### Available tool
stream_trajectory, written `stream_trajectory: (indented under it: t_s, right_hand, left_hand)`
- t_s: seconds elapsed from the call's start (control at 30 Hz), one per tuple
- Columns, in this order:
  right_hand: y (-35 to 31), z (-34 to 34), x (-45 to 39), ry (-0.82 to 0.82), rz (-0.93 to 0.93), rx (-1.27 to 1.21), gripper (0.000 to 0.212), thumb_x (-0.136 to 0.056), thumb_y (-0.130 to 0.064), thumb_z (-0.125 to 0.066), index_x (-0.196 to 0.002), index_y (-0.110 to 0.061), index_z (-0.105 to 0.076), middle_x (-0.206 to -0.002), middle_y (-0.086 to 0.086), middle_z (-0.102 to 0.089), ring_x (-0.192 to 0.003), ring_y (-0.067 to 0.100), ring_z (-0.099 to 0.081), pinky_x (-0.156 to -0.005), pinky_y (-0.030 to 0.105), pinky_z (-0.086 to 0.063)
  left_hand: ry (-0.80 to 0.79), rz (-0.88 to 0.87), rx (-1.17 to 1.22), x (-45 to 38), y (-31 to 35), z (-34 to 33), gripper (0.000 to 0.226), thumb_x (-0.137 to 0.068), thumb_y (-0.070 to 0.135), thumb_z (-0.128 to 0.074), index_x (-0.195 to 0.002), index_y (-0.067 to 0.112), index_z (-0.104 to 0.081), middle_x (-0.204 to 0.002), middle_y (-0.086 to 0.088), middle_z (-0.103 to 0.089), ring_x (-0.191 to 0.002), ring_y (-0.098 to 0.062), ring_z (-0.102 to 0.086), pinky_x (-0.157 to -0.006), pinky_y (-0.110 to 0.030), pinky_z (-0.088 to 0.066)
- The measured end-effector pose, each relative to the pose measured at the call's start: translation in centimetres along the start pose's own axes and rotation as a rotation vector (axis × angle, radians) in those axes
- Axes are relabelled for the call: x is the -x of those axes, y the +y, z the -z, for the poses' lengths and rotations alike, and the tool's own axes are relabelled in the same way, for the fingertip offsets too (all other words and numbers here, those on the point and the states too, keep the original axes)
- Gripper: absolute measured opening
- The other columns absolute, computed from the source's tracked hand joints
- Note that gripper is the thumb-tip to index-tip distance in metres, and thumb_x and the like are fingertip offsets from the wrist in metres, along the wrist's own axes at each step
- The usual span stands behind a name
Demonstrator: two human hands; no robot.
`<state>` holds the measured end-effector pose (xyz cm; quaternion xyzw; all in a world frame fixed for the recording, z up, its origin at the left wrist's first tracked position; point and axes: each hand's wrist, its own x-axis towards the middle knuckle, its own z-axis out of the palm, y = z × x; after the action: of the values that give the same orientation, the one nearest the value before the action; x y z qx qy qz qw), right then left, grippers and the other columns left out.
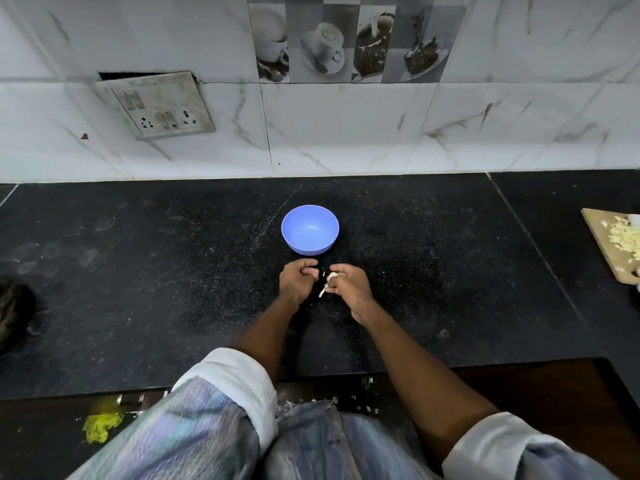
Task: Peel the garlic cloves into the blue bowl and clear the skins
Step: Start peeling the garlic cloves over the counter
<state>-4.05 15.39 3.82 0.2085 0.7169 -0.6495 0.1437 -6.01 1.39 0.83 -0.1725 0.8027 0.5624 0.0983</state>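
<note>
Right hand [348, 285] pinched a garlic clove [331, 277], left hand [297, 278] curled beside it, near the blue bowl [310, 229].

Even, cool overhead light; the white marble-patterned wall tiles [346, 126] are bright, the speckled black stone counter [138, 271] dim with faint sheen. Shadows are soft. Wide-angle distortion bows the edges. The striped bluish sleeves [194, 427] at bottom are motion-blurred; the centre is sharp.

Cutting board [613, 249] cropped by the right edge; dark object [14, 315] cut off at left — unidentifiable. Left hand [297, 281] fingers curled inward — contents, if any, hidden.
</note>
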Motion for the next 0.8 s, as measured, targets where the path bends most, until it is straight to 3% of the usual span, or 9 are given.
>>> stream_trajectory:
  t_s: [0.07,0.23,0.37,0.53,0.63,0.7,0.8]
  right_hand:
    - [0.3,0.4,-0.2,0.023,-0.01,-0.11,0.037,-0.081,0.011,-0.067,-0.115,-0.003,-0.067,-0.1,0.016,-0.075,-0.086,0.024,-0.075,-0.076,0.028,-0.061]
    - [0.2,1.1,-0.4,-0.01,-0.041,-0.312,0.024,-0.085,0.01,-0.067,-0.107,0.004,-0.073,-0.09,0.019,-0.077,-0.079,0.027,-0.076,-0.079,0.03,-0.06]
    - [0.4,0.5,-0.3,-0.065,-0.049,-0.312,0.027,-0.09,0.011,-0.061,-0.115,0.009,-0.071,-0.097,0.018,-0.075,-0.084,0.025,-0.074,-0.079,0.028,-0.061]
    - [0.8,-1.5,0.2,-0.179,-0.055,-0.257,0.026,-0.091,0.012,-0.066,-0.116,0.006,-0.068,-0.102,0.015,-0.073,-0.096,0.032,-0.073,-0.091,0.033,-0.06]
    - [0.9,-2.7,0.5,-0.241,-0.032,-0.235,0.03,-0.088,0.01,-0.071,-0.118,0.005,-0.069,-0.102,0.015,-0.075,-0.096,0.028,-0.073,-0.088,0.029,-0.06]
    - [1.1,-3.1,0.3,-0.25,-0.023,-0.25,0.03,-0.089,0.008,-0.072,-0.118,0.005,-0.069,-0.1,0.015,-0.076,-0.091,0.025,-0.074,-0.083,0.025,-0.06]
    - [1.1,-3.3,0.2,-0.253,-0.026,-0.246,0.029,-0.088,0.009,-0.073,-0.116,0.003,-0.069,-0.101,0.018,-0.077,-0.088,0.021,-0.076,-0.078,0.024,-0.06]
  left_hand:
    - [-0.026,0.039,0.017,0.5,-0.1,-0.2,0.031,-0.091,-0.005,-0.064,-0.109,0.014,-0.08,-0.086,-0.001,-0.08,-0.079,-0.013,-0.072,-0.086,-0.032,-0.061]
    - [-0.041,0.049,0.006,2.3,-0.2,-1.6,0.029,-0.091,-0.003,-0.061,-0.097,0.014,-0.084,-0.089,0.0,-0.081,-0.081,-0.013,-0.074,-0.08,-0.027,-0.06]
    - [0.069,-0.036,-0.141,3.5,-0.7,-0.8,0.033,-0.092,0.0,-0.058,-0.093,0.023,-0.083,-0.089,0.011,-0.077,-0.08,-0.003,-0.067,-0.077,-0.018,-0.05]
    - [0.367,0.03,-0.184,4.5,-2.7,2.4,0.034,-0.089,-0.004,-0.061,-0.099,0.021,-0.081,-0.098,0.003,-0.079,-0.093,-0.017,-0.072,-0.091,-0.028,-0.053]
    - [0.442,0.028,-0.19,4.3,-3.1,3.5,0.026,-0.091,0.001,-0.065,-0.096,0.02,-0.083,-0.101,0.001,-0.08,-0.093,-0.022,-0.074,-0.09,-0.03,-0.054]
    - [0.44,-0.048,-0.162,4.2,-3.3,3.7,0.016,-0.093,0.01,-0.071,-0.097,0.021,-0.083,-0.102,0.003,-0.081,-0.094,-0.019,-0.074,-0.092,-0.033,-0.057]
    - [0.239,-0.101,0.118,4.6,-3.3,3.2,0.012,-0.096,0.019,-0.076,-0.105,0.02,-0.083,-0.1,0.005,-0.081,-0.095,-0.014,-0.076,-0.094,-0.039,-0.06]
